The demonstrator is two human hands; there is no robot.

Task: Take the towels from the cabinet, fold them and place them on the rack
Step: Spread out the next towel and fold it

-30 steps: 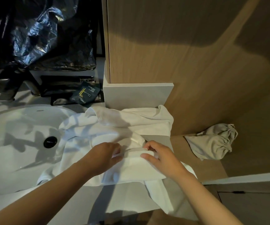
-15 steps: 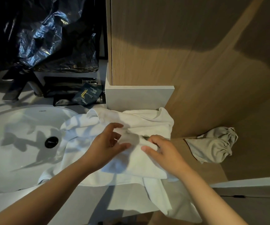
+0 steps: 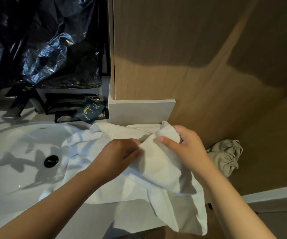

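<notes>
A white towel (image 3: 158, 171) lies crumpled on the counter beside the sink, one end draped over the basin rim and another hanging off the front edge. My right hand (image 3: 185, 149) grips a raised fold of it near the grey ledge, thumb on top. My left hand (image 3: 120, 156) pinches the same fold from the left, its fingertips hidden in the cloth. No rack is in view.
A white sink (image 3: 18, 163) with a black drain fills the left. Behind it are a tap (image 3: 17, 107), dark toiletry packets (image 3: 91, 111) and a black plastic bag (image 3: 41, 44). A wood cabinet panel (image 3: 191, 57) rises ahead. A beige drawstring pouch (image 3: 225, 156) lies right.
Both hands have lifted a fold of the towel up and to the right, toward the grey ledge. My left hand, open half a second ago, now pinches the cloth.
</notes>
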